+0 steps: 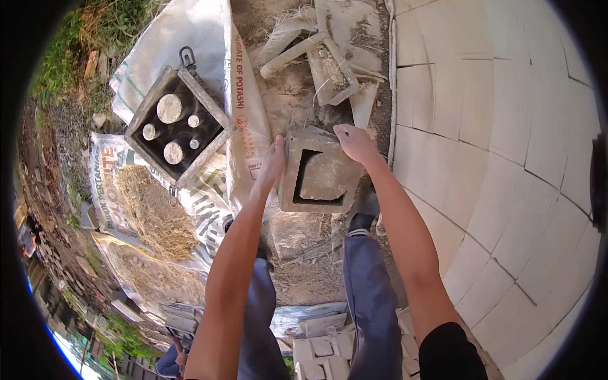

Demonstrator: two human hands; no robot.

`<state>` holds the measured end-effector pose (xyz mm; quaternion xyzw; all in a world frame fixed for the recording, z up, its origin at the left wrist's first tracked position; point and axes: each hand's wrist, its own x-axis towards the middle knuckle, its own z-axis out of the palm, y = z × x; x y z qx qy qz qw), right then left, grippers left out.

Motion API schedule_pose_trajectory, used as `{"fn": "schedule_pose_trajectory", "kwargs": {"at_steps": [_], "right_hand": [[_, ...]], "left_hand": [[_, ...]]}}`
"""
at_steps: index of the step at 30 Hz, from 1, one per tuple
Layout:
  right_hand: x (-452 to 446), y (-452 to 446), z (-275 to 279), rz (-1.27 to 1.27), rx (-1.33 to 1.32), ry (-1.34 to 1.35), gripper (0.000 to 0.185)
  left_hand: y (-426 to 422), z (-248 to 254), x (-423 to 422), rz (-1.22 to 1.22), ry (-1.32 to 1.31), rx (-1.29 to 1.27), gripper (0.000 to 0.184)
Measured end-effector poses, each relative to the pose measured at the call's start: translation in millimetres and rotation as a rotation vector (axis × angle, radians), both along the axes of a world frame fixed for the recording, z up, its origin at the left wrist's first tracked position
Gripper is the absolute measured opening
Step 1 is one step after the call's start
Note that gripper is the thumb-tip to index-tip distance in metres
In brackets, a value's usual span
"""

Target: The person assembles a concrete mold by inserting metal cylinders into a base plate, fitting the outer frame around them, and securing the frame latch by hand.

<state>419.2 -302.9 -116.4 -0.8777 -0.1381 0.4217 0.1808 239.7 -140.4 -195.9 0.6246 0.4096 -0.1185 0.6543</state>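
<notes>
A square grey concrete block [347,170] is between my hands, above the ground in front of my feet. A dark curved gap in its face surrounds a rounded inner piece. My left hand [276,161] grips its left side, fingers at the upper edge. My right hand [356,143] is closed over its upper right corner, with the fingertips partly hidden. Left of my left hand, a square mold [211,104] with several round pale cores and metal loop handles lies on white sacks [244,120].
Broken concrete frame pieces [320,66] lie beyond the block. Stacked pale blocks form a wall [468,120] along the right. A heap of sandy material [152,212] sits on a sack at left. More molded blocks [320,358] are near my legs. Part of another person [170,362] shows at lower left.
</notes>
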Motion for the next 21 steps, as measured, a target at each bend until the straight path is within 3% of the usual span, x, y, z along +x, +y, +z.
{"fn": "schedule_pose_trajectory", "kwargs": {"at_steps": [1, 3, 4, 6, 8, 10, 13, 18, 21], "right_hand": [[2.0, 1.2, -32.5, 0.027, 0.003, 0.009, 0.048], [12.9, -2.8, -112.2, 0.545, -0.062, 0.029, 0.053], [20.9, 10.7, -108.6, 0.572, -0.054, 0.028, 0.053], [20.8, 16.8, -94.2, 0.446, -0.210, 0.253, 0.057], [23.7, 11.7, -81.4, 0.428, -0.139, 0.249, 0.064], [29.8, 9.9, -74.8, 0.375, -0.110, 0.323, 0.073], [26.8, 4.6, -73.3, 0.266, -0.115, 0.376, 0.076], [-2.9, -41.0, -71.5, 0.300, -0.139, 0.336, 0.076], [-62.0, -116.1, -109.2, 0.317, -0.104, 0.337, 0.070]], "left_hand": [[-2.5, -28.4, 0.3, -0.002, 0.021, -0.015, 0.073], [-2.4, -43.4, 12.5, 0.026, 0.029, -0.017, 0.071], [-5.6, -36.1, 11.8, -0.008, 0.081, 0.134, 0.071], [-19.3, -38.8, 5.0, -0.055, 0.155, 0.260, 0.071], [-17.7, -69.1, 1.0, 0.119, -0.128, -0.094, 0.069], [-17.1, -64.8, 1.2, 0.178, -0.134, -0.046, 0.066], [-11.0, -32.1, 8.1, -0.059, 0.032, 0.196, 0.065], [-25.8, 4.6, 9.5, -0.190, 0.170, 0.138, 0.067], [-62.9, 4.9, -17.2, -0.318, 0.200, 0.139, 0.067]]}}
